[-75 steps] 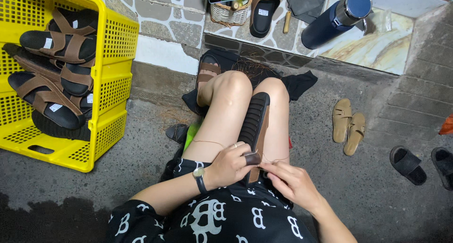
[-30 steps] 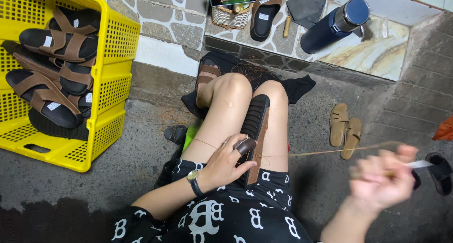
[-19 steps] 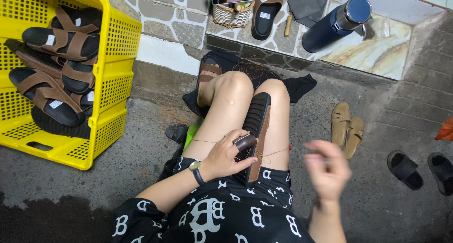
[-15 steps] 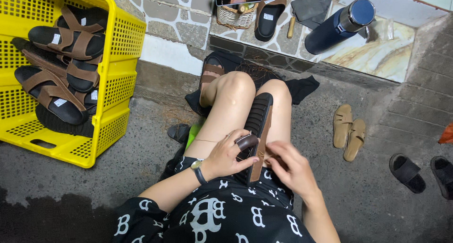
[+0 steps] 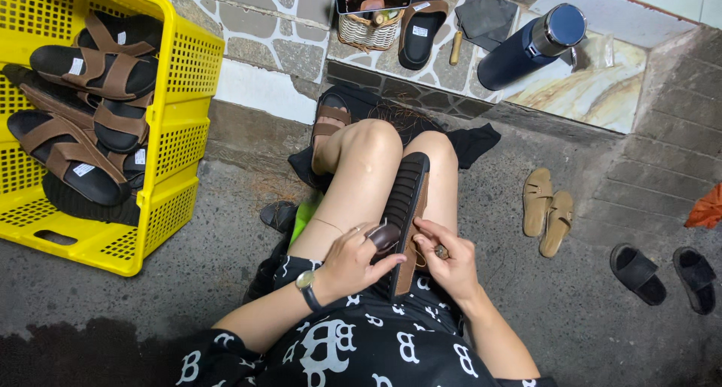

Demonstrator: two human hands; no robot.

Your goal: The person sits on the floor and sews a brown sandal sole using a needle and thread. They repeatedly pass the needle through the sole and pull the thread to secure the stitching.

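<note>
Sandal (image 5: 406, 210): black ribbed sole up, brown strap edge on its right side; lies lengthwise betw. the knees, heel end twd the body.
Left hand (image 5: 352, 261): closed round the sandal's near end, thumb across the sole, fingers wrapped on the brown strap; wristwatch (image 5: 305, 282) on that wrist.
Right hand (image 5: 445, 258): closed, fingertips pinched at the sandal's right edge, just beside the left hand; seems to hold sth small, too small to tell what.
Thread: thin line runs over the left thigh; can't tell if it's taut.
Crate (image 5: 171, 142): yellow, on the ground to the left, stacked w/ brown-strap sandals; well apart from the hands.
Step behind knees: flask (image 5: 530, 47), small basket (image 5: 367, 32), one more black sandal.
Ground, right: tan slippers (image 5: 547, 212), black slippers (image 5: 662, 276).
Risk 1: sandal only rests betw. the legs; if the left hand's grip eases or a knee shifts, it prob. slides off sideways.
Risk 2: right fingertips sit v. close to the left thumb; a slip at the edge could jab or nick a finger.
Risk 3: loose thread on the thigh could snag or tangle if pulled at an angle.
</note>
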